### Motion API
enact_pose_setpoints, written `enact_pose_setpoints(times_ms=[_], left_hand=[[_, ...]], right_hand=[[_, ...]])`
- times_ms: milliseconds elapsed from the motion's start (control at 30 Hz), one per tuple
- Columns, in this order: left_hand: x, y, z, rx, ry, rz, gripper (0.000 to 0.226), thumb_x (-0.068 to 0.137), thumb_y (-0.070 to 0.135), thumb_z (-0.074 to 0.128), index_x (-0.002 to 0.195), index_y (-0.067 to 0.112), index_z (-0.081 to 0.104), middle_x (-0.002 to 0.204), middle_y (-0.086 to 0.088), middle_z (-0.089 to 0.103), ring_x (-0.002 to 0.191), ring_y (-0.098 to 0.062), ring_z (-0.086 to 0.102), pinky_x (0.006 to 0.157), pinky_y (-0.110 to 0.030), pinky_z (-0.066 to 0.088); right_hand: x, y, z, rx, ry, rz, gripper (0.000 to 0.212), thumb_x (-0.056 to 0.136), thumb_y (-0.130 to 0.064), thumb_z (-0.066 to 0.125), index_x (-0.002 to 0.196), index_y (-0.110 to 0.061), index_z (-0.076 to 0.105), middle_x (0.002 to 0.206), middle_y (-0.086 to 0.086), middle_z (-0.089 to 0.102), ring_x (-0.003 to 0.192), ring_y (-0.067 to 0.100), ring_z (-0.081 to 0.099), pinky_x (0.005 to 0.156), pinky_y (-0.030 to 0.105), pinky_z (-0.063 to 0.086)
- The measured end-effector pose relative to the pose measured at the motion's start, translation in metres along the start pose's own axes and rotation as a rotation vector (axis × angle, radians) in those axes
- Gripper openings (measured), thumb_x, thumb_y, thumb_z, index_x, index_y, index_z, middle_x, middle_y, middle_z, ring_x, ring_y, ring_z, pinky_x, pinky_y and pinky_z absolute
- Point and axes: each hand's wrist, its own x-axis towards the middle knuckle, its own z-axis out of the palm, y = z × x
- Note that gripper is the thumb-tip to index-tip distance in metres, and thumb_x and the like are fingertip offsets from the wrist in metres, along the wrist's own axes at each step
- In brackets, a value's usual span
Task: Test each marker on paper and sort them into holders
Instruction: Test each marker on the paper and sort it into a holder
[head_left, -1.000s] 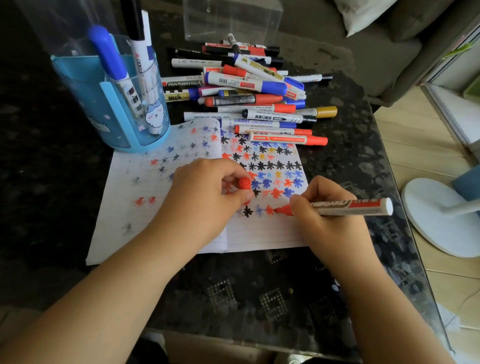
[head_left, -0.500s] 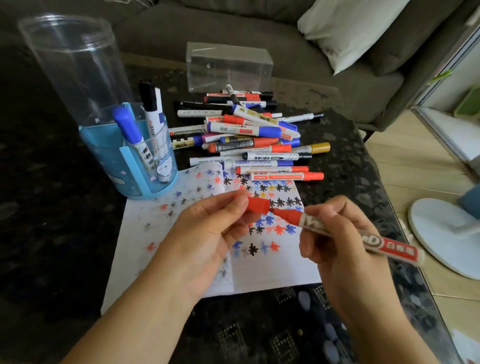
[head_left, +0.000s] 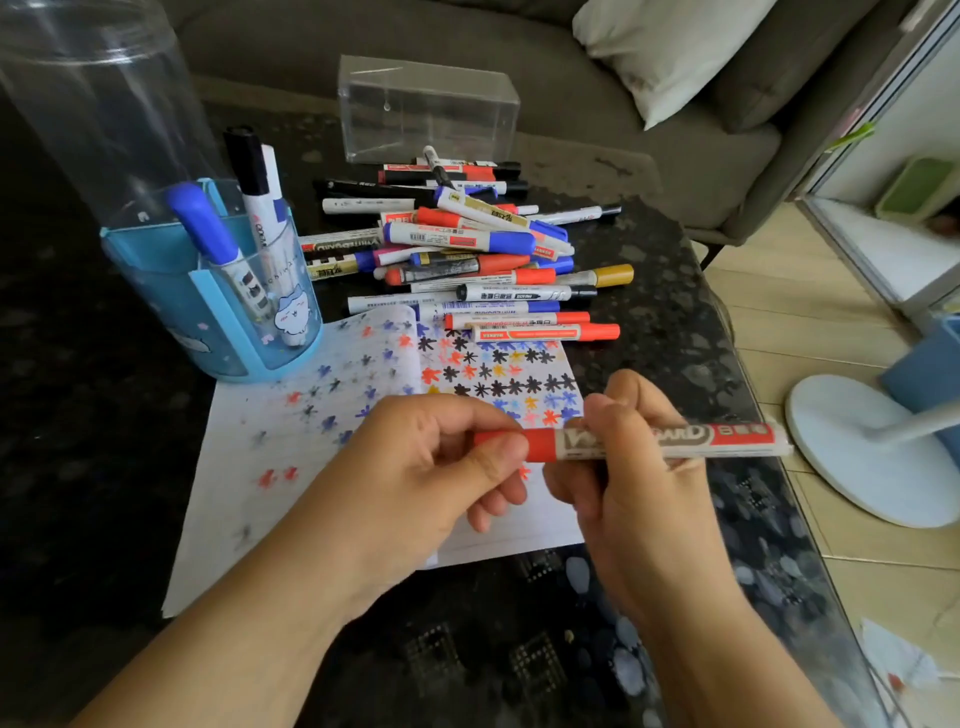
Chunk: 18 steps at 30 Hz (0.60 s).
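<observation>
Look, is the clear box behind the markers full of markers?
No, the clear box holds no markers; the only sorted ones stand in the blue holder.

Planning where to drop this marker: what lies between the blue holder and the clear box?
Head view: part of the marker pile lies between blue holder and clear box.

Paper (head_left: 291, 499) flat on table (head_left: 670, 312), near middle. Cup holder (head_left: 208, 306) at paper's far-left corner, two markers (head_left: 249, 176) standing in it. Marker pile (head_left: 467, 249) along paper's far edge. Box (head_left: 426, 109) behind pile. Both hands (head_left: 415, 478) above paper, sharing one marker (head_left: 675, 441).
</observation>
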Motion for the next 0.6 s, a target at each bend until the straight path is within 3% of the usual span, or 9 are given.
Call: enact_pose_setpoints(times_ms=[133, 267, 367, 433, 467, 533, 600], left_hand=[[0.000, -0.003, 0.001, 0.033, 0.031, -0.004, 0.012, 0.077, 0.020, 0.062, 0.080, 0.012, 0.070, 0.063, -0.006, 0.067, 0.055, -0.012, 0.056, 0.053, -0.021, 0.046], [0.000, 0.004, -0.004, 0.112, 0.140, -0.005, 0.008, 0.083, 0.009, 0.064, 0.086, 0.015, 0.069, 0.063, -0.002, 0.066, 0.058, -0.012, 0.058, 0.058, -0.023, 0.048], [-0.004, 0.020, -0.019, 0.265, 0.310, 0.035, 0.010, 0.079, 0.015, 0.070, 0.083, 0.024, 0.070, 0.069, 0.003, 0.069, 0.061, -0.006, 0.062, 0.059, -0.019, 0.050], [-0.012, 0.031, -0.032, 0.344, 0.389, 0.070, 0.009, 0.077, 0.016, 0.073, 0.079, 0.024, 0.071, 0.072, 0.008, 0.070, 0.063, -0.002, 0.062, 0.056, -0.014, 0.047], [-0.017, 0.036, -0.038, 0.371, 0.411, 0.088, 0.007, 0.077, 0.016, 0.073, 0.079, 0.023, 0.071, 0.073, 0.006, 0.070, 0.064, -0.004, 0.062, 0.056, -0.014, 0.048], [-0.028, 0.045, -0.047, 0.437, 0.447, 0.107, 0.007, 0.077, 0.017, 0.073, 0.077, 0.024, 0.072, 0.074, 0.005, 0.070, 0.067, -0.007, 0.063, 0.060, -0.018, 0.049], [-0.040, 0.053, -0.055, 0.508, 0.481, 0.131, 0.009, 0.077, 0.018, 0.073, 0.076, 0.028, 0.071, 0.072, 0.010, 0.070, 0.067, -0.004, 0.063, 0.061, -0.016, 0.049]], right_hand=[[-0.001, 0.004, 0.002, -0.009, 0.017, 0.059, 0.034, 0.082, -0.018, 0.050, 0.052, -0.022, 0.035, 0.041, -0.004, 0.034, 0.037, 0.011, 0.028, 0.046, 0.031, 0.022], [-0.007, 0.002, 0.008, 0.051, 0.015, 0.225, 0.036, 0.082, -0.042, 0.066, 0.060, -0.015, 0.056, 0.050, 0.004, 0.048, 0.048, 0.013, 0.040, 0.051, 0.027, 0.034], [-0.010, -0.005, 0.006, -0.261, 0.115, 0.277, 0.039, 0.079, -0.045, 0.063, 0.075, -0.007, 0.055, 0.047, -0.002, 0.048, 0.044, 0.008, 0.038, 0.051, 0.028, 0.032], [-0.010, -0.013, 0.003, -0.647, 0.161, 0.050, 0.022, 0.083, -0.030, 0.069, 0.078, -0.013, 0.056, 0.045, -0.006, 0.047, 0.041, 0.006, 0.038, 0.050, 0.022, 0.033], [-0.009, -0.020, 0.008, -0.807, 0.107, -0.104, 0.014, 0.083, -0.024, 0.070, 0.079, -0.021, 0.057, 0.049, -0.008, 0.049, 0.045, 0.006, 0.043, 0.048, 0.015, 0.033], [-0.007, -0.032, 0.029, -1.076, -0.140, -0.315, 0.022, 0.083, -0.023, 0.070, 0.095, -0.036, 0.057, 0.066, -0.016, 0.051, 0.065, 0.001, 0.051, 0.058, 0.010, 0.038], [-0.003, -0.035, 0.057, -1.228, -0.351, -0.393, 0.036, 0.085, -0.030, 0.066, 0.118, -0.037, 0.055, 0.091, -0.021, 0.046, 0.083, -0.001, 0.050, 0.071, 0.012, 0.038]])
